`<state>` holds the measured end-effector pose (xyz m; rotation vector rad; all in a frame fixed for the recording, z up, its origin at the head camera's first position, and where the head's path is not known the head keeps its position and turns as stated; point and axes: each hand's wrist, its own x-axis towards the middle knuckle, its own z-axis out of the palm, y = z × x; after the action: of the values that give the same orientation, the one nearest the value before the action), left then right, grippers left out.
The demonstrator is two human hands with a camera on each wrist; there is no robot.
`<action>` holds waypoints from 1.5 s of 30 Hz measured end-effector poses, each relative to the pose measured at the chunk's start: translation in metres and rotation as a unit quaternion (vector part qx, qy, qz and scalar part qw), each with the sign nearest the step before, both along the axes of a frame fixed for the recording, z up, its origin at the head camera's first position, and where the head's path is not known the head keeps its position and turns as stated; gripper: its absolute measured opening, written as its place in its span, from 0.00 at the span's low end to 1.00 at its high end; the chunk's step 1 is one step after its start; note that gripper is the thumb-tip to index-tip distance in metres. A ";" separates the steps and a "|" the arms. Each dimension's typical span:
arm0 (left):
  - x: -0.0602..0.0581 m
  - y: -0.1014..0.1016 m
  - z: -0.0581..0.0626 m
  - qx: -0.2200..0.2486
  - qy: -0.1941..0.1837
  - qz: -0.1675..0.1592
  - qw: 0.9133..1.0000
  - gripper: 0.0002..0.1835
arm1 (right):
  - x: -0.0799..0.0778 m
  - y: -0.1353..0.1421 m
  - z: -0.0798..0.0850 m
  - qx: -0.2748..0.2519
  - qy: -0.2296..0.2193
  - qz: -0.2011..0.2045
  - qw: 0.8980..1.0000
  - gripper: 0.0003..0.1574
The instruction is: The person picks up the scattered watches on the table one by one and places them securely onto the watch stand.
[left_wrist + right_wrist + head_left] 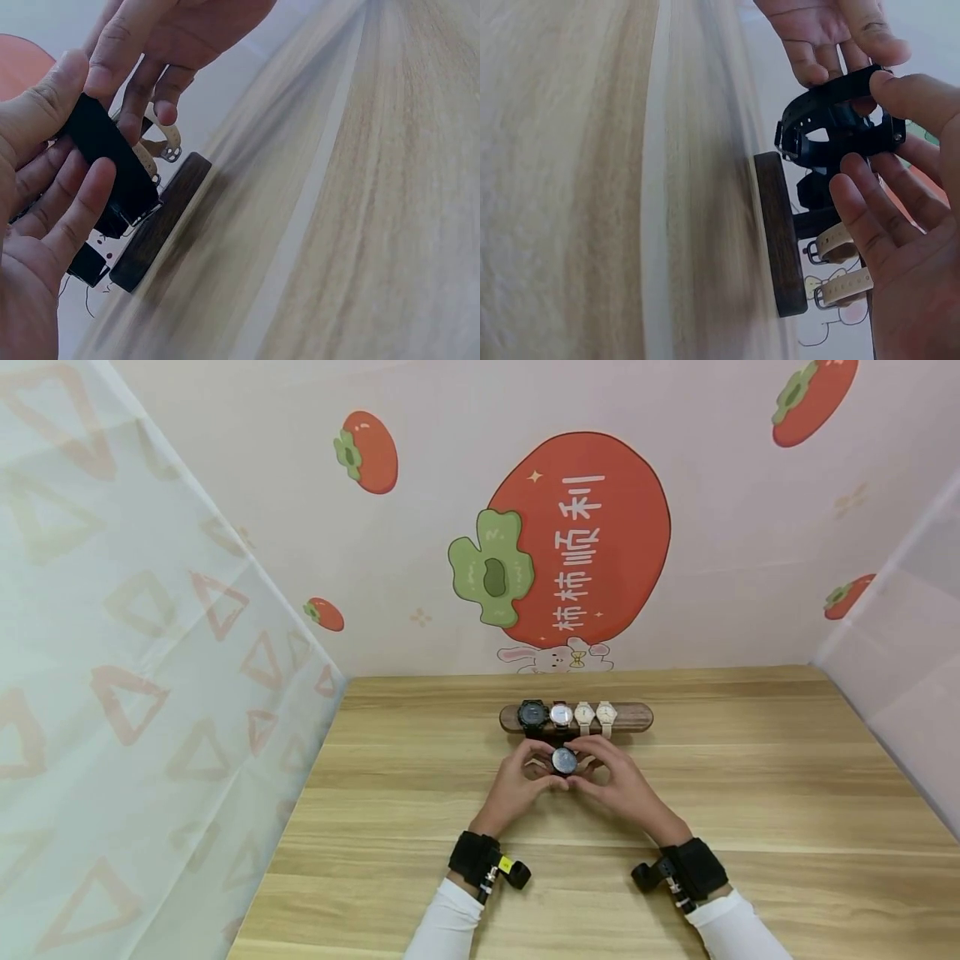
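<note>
Between both hands is a wristwatch point(564, 761) with a round dial and a black strap point(840, 120), held up in front of a dark wooden watch stand point(637, 717). My left hand point(519, 781) pinches its left side with thumb and fingers, and my right hand point(617, 781) pinches the right side. In the right wrist view the strap forms a loop, its buckle end toward the stand. On the stand sit a large black watch point(532, 715), a watch with a silvery dial point(561, 716) and two pale watches point(584, 714) with cream straps.
The wood-grain table point(375, 827) reaches back to a wall sheet point(420, 610) printed with persimmons and a rabbit. Patterned sheets point(150, 652) stand at both sides. A black strap with a small camera point(517, 874) sits on each wrist.
</note>
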<state>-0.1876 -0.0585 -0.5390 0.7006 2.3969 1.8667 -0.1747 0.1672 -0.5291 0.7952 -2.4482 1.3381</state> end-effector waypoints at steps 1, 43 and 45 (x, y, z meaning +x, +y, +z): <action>0.000 0.000 0.000 -0.008 0.010 0.003 1.000 0.27 | 0.000 0.000 0.000 0.001 0.002 -0.002 1.000 0.34; -0.017 -0.015 0.006 -0.022 0.158 -0.025 0.987 0.28 | 0.001 0.004 0.008 0.001 0.016 0.000 1.000 0.33; -0.020 -0.019 0.009 -0.021 0.182 -0.014 0.983 0.27 | 0.000 0.005 0.007 -0.001 0.020 0.001 1.000 0.33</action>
<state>-0.2076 -0.0774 -0.5305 1.1559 2.6033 1.8035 -0.1744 0.1720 -0.5225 0.8169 -2.4153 1.3135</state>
